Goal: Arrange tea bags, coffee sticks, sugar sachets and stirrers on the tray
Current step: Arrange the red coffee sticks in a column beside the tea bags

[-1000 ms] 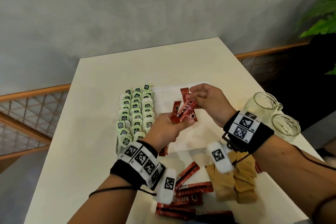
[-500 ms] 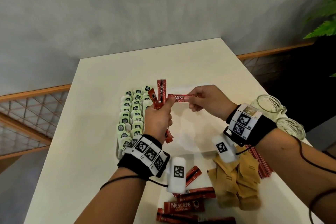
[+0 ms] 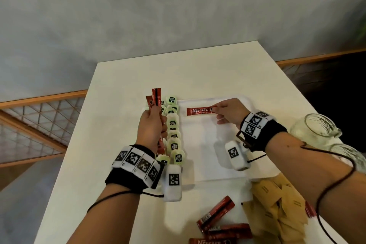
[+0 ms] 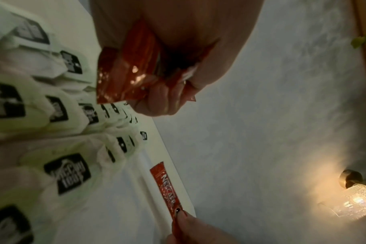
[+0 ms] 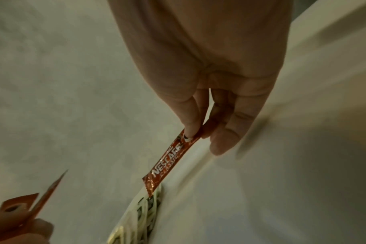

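A white tray (image 3: pixel 206 156) lies mid-table, with rows of green tea bags (image 3: pixel 174 134) along its left side. My right hand (image 3: pixel 227 113) pinches one end of a red coffee stick (image 3: pixel 200 111) that lies flat at the tray's far edge; the same stick (image 5: pixel 169 163) shows in the right wrist view and again (image 4: pixel 167 188) in the left wrist view. My left hand (image 3: pixel 152 127) grips a bundle of coffee sticks (image 3: pixel 155 103) upright over the tea bags; the bundle (image 4: pixel 127 79) fills the left wrist view.
Loose coffee sticks (image 3: pixel 217 222) and a heap of brown sugar sachets (image 3: pixel 277 210) lie on the table near me. Two glass mugs (image 3: pixel 316 127) stand at the right edge. A wall lamp (image 4: pixel 353 198) glows in the left wrist view.
My right hand drew one stick out of the bundle and carried it right and down to the tray's far edge. My left hand swung the bundle left, upright.
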`<state>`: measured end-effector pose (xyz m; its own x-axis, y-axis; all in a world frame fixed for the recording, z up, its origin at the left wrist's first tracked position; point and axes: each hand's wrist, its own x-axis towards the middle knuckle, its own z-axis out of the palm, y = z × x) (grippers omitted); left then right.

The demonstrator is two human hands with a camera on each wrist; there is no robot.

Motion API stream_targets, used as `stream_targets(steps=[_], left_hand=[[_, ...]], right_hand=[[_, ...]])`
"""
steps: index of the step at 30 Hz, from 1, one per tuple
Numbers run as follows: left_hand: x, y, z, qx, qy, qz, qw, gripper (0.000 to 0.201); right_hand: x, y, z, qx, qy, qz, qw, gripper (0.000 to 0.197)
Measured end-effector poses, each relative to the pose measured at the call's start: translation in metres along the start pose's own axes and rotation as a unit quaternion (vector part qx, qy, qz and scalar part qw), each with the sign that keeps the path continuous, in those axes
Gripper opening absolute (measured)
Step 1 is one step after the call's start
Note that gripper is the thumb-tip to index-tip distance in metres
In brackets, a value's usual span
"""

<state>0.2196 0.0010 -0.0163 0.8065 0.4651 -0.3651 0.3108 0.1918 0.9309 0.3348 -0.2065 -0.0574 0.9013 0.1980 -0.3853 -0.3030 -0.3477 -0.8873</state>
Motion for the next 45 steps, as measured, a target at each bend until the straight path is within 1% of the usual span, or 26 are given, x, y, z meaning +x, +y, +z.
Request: stream_targets(steps=[3, 7, 10, 14, 16, 18, 19, 20, 21, 22, 23, 24, 25, 26, 27, 28, 29, 30, 31, 32, 33, 35, 38, 40, 42, 45], left_hand=[[0.005, 0.000, -0.003, 0.018, -0.009, 0.002, 1.000, 0.016], [0.008, 0.001, -0.003, 0.038, -0.018, 0.005, 0.999, 0.010], [0.012, 0.000, -0.005, 0.046, -0.015, 0.010, 0.999, 0.012], [0.016, -0.001, -0.007, 0.072, -0.035, 0.020, 0.997, 0.016], [0.014, 0.000, -0.007, 0.097, -0.053, 0.036, 0.993, 0.017], [0.013, 0.002, -0.004, 0.144, -0.055, 0.073, 0.985, 0.016], [0.013, 0.003, -0.002, 0.179, -0.045, 0.105, 0.977, 0.016], [0.012, 0.005, 0.000, 0.219, -0.034, 0.148, 0.964, 0.014], [0.010, 0.006, 0.003, 0.267, -0.022, 0.197, 0.943, 0.012], [0.007, 0.006, 0.007, 0.318, -0.011, 0.253, 0.914, 0.012], [0.004, 0.005, 0.011, 0.369, 0.003, 0.311, 0.876, 0.013], [0.001, 0.004, 0.014, 0.411, 0.017, 0.360, 0.837, 0.015], [-0.003, 0.004, 0.018, 0.433, 0.029, 0.394, 0.810, 0.017], [-0.004, 0.002, 0.020, 0.438, 0.036, 0.409, 0.800, 0.019], [-0.005, 0.000, 0.022, 0.424, 0.034, 0.408, 0.808, 0.023], [-0.005, -0.001, 0.022, 0.388, 0.024, 0.382, 0.838, 0.029], [-0.005, -0.002, 0.023, 0.335, 0.007, 0.331, 0.882, 0.036], [-0.006, -0.002, 0.023, 0.273, -0.012, 0.265, 0.925, 0.038], [-0.007, -0.004, 0.023, 0.221, -0.027, 0.204, 0.953, 0.034], [-0.008, -0.005, 0.024, 0.187, -0.036, 0.162, 0.968, 0.025], [-0.010, -0.006, 0.025, 0.168, -0.044, 0.132, 0.976, 0.018], [-0.017, -0.006, 0.029, 0.129, -0.056, 0.097, 0.985, 0.021], [-0.020, -0.006, 0.036, 0.086, -0.052, 0.096, 0.990, 0.023], [-0.025, -0.005, 0.040, 0.081, -0.057, 0.098, 0.990, 0.018], [-0.030, -0.006, 0.042, 0.083, -0.065, 0.094, 0.990, 0.013], [-0.032, -0.008, 0.041, 0.092, -0.062, 0.082, 0.991, 0.015]], right_hand=[[0.018, -0.002, 0.012, -0.021, 0.012, 0.024, 0.999, 0.016], [0.034, -0.013, 0.020, -0.061, 0.033, 0.023, 0.997, 0.014], [0.041, -0.017, 0.022, -0.064, 0.048, 0.026, 0.996, 0.015], [0.045, -0.018, 0.022, -0.062, 0.053, 0.042, 0.996, 0.027], [0.044, -0.017, 0.019, -0.082, 0.078, 0.021, 0.993, 0.031], [0.034, -0.024, 0.016, -0.098, 0.110, -0.030, 0.989, 0.033], [0.023, -0.031, 0.016, -0.078, 0.105, -0.048, 0.990, 0.035], [0.011, -0.038, 0.017, -0.047, 0.077, -0.048, 0.995, 0.039], [-0.001, -0.045, 0.019, -0.009, 0.029, -0.033, 0.999, 0.045], [-0.016, -0.052, 0.019, 0.025, -0.031, -0.011, 0.999, 0.048], [-0.027, -0.055, 0.019, 0.046, -0.087, -0.001, 0.995, 0.047], [-0.038, -0.056, 0.019, 0.061, -0.129, -0.009, 0.990, 0.038], [-0.044, -0.054, 0.018, 0.069, -0.152, -0.029, 0.986, 0.026], [-0.048, -0.052, 0.017, 0.071, -0.154, -0.053, 0.984, 0.015], [-0.051, -0.048, 0.013, 0.068, -0.143, -0.077, 0.984, 0.008], [-0.053, -0.044, 0.010, 0.065, -0.127, -0.097, 0.985, 0.007], [-0.054, -0.041, 0.005, 0.063, -0.110, -0.115, 0.985, 0.009], [-0.055, -0.039, 0.000, 0.061, -0.096, -0.128, 0.985, 0.011], [-0.056, -0.036, -0.003, 0.056, -0.084, -0.136, 0.985, 0.011], [-0.059, -0.035, -0.007, 0.050, -0.074, -0.141, 0.986, 0.010], [-0.060, -0.034, -0.010, 0.044, -0.068, -0.145, 0.986, 0.009], [-0.063, -0.033, -0.012, 0.038, -0.067, -0.151, 0.986, 0.008], [-0.067, -0.036, -0.012, 0.040, -0.070, -0.137, 0.987, 0.014], [-0.068, -0.039, -0.010, 0.005, -0.064, -0.129, 0.990, 0.019], [-0.069, -0.040, -0.009, -0.039, -0.059, -0.124, 0.990, 0.019], [-0.068, -0.041, -0.010, -0.046, -0.072, -0.106, 0.991, 0.014]])
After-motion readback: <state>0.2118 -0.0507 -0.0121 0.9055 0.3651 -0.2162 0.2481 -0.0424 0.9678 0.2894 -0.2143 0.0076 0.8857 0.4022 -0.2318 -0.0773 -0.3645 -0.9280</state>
